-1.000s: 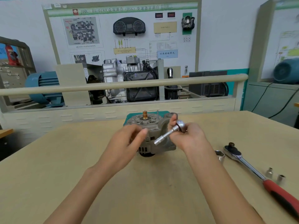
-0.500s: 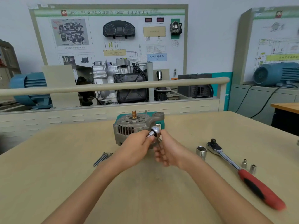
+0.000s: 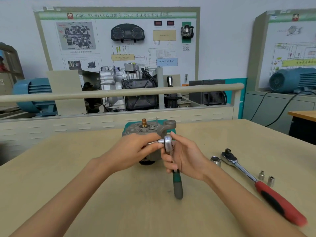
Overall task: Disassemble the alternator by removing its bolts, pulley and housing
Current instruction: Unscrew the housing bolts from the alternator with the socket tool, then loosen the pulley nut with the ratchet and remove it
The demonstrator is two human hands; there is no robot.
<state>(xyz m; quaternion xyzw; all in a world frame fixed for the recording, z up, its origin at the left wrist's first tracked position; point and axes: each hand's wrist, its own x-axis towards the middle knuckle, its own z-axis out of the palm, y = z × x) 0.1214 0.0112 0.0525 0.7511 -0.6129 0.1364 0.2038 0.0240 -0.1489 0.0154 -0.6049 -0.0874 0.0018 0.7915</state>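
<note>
Alternator [image 3: 147,128] sat upright on tabletop [image 3: 85,168]. Left hand [image 3: 135,151] pinched extension bar [image 3: 153,142]; right hand [image 3: 184,156] gripped green-handled ratchet [image 3: 177,183]. Red ratchet [image 3: 256,182] lay nearby.

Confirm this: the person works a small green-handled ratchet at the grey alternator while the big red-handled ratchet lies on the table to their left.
Not quite. The head view shows the big red-handled ratchet lying to their right, not left. The rest holds: both hands work the small green-handled ratchet at the grey alternator.
</note>
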